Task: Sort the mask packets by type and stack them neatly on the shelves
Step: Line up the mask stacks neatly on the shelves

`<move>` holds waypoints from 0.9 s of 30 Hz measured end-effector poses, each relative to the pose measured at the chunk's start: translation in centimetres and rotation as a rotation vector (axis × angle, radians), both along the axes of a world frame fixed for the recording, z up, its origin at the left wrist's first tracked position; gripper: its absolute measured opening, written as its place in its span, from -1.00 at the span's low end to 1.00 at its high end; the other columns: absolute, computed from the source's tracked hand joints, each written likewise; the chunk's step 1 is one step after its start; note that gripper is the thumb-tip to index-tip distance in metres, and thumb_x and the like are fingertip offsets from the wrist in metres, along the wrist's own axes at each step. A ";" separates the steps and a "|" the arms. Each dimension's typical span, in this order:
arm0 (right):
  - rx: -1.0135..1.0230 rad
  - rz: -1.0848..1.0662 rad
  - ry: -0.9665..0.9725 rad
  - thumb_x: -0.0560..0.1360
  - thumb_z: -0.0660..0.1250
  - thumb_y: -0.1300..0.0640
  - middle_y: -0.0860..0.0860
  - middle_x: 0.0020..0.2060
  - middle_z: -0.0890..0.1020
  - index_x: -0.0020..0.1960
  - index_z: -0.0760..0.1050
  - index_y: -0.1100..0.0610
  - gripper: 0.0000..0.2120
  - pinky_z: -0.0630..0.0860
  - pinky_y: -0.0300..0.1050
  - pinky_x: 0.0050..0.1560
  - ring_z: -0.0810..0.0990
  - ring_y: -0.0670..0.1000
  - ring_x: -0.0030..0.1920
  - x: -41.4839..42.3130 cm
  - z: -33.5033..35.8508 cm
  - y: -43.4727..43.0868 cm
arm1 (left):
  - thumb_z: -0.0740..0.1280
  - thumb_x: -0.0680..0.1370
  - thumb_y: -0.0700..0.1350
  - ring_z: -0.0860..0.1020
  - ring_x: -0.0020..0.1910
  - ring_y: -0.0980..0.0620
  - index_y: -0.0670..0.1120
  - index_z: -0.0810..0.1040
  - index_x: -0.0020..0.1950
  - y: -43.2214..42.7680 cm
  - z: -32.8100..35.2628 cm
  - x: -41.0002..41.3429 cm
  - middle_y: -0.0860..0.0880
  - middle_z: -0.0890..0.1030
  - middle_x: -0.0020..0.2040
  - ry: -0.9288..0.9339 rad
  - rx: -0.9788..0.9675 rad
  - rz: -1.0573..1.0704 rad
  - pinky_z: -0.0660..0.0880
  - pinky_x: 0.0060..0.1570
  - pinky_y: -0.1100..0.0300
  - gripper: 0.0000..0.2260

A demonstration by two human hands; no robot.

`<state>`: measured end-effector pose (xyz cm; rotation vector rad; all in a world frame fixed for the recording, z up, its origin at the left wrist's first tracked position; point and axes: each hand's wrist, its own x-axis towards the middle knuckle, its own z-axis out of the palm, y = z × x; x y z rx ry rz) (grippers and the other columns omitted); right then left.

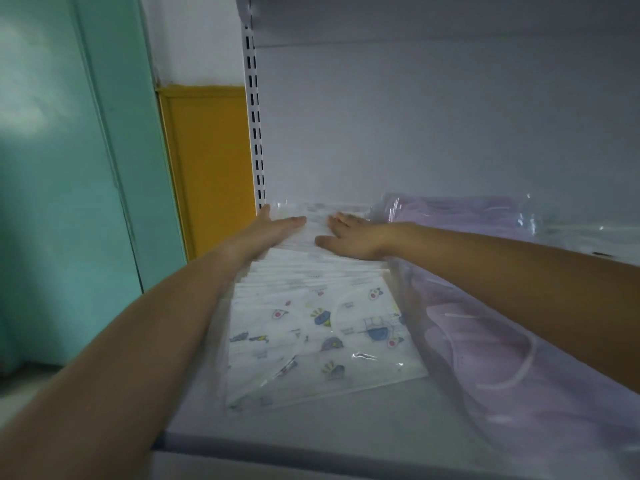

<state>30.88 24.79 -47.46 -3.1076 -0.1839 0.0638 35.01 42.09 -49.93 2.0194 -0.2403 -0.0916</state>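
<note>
Where both hands [311,233] press, cartoon-printed mask packets [318,327] lie fanned in clear wrap

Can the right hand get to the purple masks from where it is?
Probably yes. The right hand rests on the cartoon mask packets, and the purple mask packets lie right beside it with nothing between.

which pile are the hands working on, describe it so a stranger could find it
On the white shelf, look to the left end, beside the slotted upright. The pile there is clear packets of white masks with small cartoon prints, unlike the plain lilac packets to its right.
</note>
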 end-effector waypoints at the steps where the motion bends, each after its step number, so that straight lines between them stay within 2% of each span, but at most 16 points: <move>1: -0.014 -0.005 -0.002 0.59 -0.15 -0.25 0.05 0.53 -0.18 0.54 -0.19 0.12 -0.33 -0.19 0.04 0.50 -0.19 0.05 0.52 -0.2 -0.1 0.2 | 0.28 0.47 0.28 0.22 0.46 -0.16 0.06 -0.13 0.56 0.1 0.2 -0.1 -0.04 0.08 0.55 0.006 -0.005 0.003 0.16 0.39 -0.08 -0.16; 4: 0.003 -0.011 -0.051 0.58 -0.15 -0.27 0.03 0.53 -0.20 0.54 -0.22 0.07 -0.33 -0.19 0.06 0.50 -0.19 0.04 0.52 0.1 0.1 0.4 | 0.18 0.51 0.30 0.14 0.50 -0.14 0.05 -0.11 0.56 0.9 1.0 -1.0 0.01 0.00 0.56 -0.008 -0.008 0.007 0.13 0.41 -0.12 -0.24; 6: -0.031 0.008 0.028 0.55 -0.17 -0.32 0.01 0.53 -0.17 0.54 -0.20 0.04 -0.31 -0.16 0.10 0.50 -0.17 0.05 0.53 0.1 -0.1 0.7 | 0.10 0.55 0.31 0.10 0.51 -0.09 0.04 -0.05 0.56 1.4 1.7 -1.8 0.03 0.00 0.56 -0.019 0.028 0.026 0.10 0.43 -0.13 -0.31; 9: -0.029 0.030 -0.016 0.59 -0.18 -0.21 0.07 0.53 -0.15 0.55 -0.10 0.07 -0.39 -0.14 0.16 0.49 -0.17 0.12 0.52 -0.4 0.1 1.2 | -0.04 0.61 0.24 0.08 0.52 -0.05 -0.01 0.03 0.55 2.3 3.3 -4.0 0.00 0.04 0.56 -0.103 0.204 -0.008 0.06 0.44 -0.06 -0.43; 12: 0.078 0.003 0.070 0.65 -0.12 -0.03 0.19 0.51 0.01 0.50 0.06 0.23 -0.49 -0.06 0.14 0.48 -0.04 0.19 0.51 -1.9 0.6 2.1 | -0.11 0.65 0.15 0.05 0.52 -0.01 -0.04 0.03 0.55 3.2 5.1 -7.5 -0.01 0.05 0.56 -0.230 0.331 -0.100 0.03 0.44 0.06 -0.49; 14: 0.163 0.002 0.020 0.66 -0.10 0.04 0.26 0.42 0.19 0.40 0.18 0.27 -0.58 0.11 0.09 0.42 0.13 0.22 0.45 -2.1 0.4 2.2 | -0.11 0.63 0.17 0.06 0.52 0.04 -0.01 0.05 0.55 3.4 5.5 -10.4 0.04 0.06 0.55 -0.276 0.361 -0.172 0.02 0.43 0.11 -0.49; 16: 0.156 0.018 0.008 0.66 -0.09 0.07 0.21 0.39 0.26 0.37 0.20 0.26 -0.62 0.17 0.03 0.39 0.20 0.18 0.42 -2.9 0.5 2.3 | -0.06 0.58 0.23 0.06 0.51 0.08 0.02 0.09 0.54 3.6 4.7 -13.3 0.07 0.07 0.55 -0.300 0.417 -0.254 0.01 0.41 0.14 -0.44; 19: 0.112 0.059 0.072 0.66 -0.16 0.07 0.11 0.48 0.15 0.49 0.10 0.22 -0.55 -0.03 -0.01 0.48 0.04 0.12 0.51 -4.7 1.1 2.4 | 0.01 0.39 0.41 -0.05 0.52 0.09 0.07 0.03 0.54 3.3 3.0 -15.4 0.09 -0.04 0.56 -0.235 0.708 -0.363 -0.08 0.46 0.03 -0.21; 21: 0.021 0.094 0.056 0.67 -0.16 0.05 0.11 0.52 0.04 0.51 0.03 0.24 -0.53 -0.12 -0.01 0.49 -0.06 0.11 0.52 -5.7 1.4 2.6 | 0.02 0.38 0.49 -0.12 0.53 0.06 0.13 -0.05 0.54 3.3 1.9 -15.2 0.08 -0.11 0.56 -0.241 0.897 -0.424 -0.11 0.49 -0.11 -0.17; 23: 0.025 0.086 0.120 0.66 -0.17 -0.04 0.06 0.53 -0.03 0.53 -0.05 0.19 -0.49 -0.16 -0.01 0.50 -0.10 0.07 0.53 -6.7 1.5 3.0 | 0.07 0.40 0.46 -0.13 0.53 0.05 0.18 -0.10 0.53 3.4 1.6 -14.8 0.08 -0.14 0.56 -0.264 0.941 -0.436 -0.09 0.47 -0.16 -0.21; 25: 0.007 0.072 0.151 0.65 -0.18 -0.05 0.08 0.53 -0.02 0.53 -0.03 0.18 -0.48 -0.14 0.03 0.50 -0.08 0.10 0.53 -7.5 1.2 3.2 | 0.11 0.40 0.41 -0.13 0.53 0.07 0.20 -0.11 0.52 3.8 1.4 -14.7 0.09 -0.14 0.56 -0.293 0.919 -0.455 -0.09 0.48 -0.14 -0.22; 27: 0.036 0.022 0.045 0.67 -0.15 0.03 0.12 0.53 -0.02 0.52 0.03 0.16 -0.54 -0.10 0.04 0.50 -0.08 0.14 0.52 -8.0 1.2 3.4 | 0.10 0.36 0.35 -0.13 0.52 0.12 0.23 -0.08 0.51 4.3 1.3 -14.9 0.12 -0.13 0.55 -0.295 0.841 -0.498 -0.11 0.49 -0.08 -0.23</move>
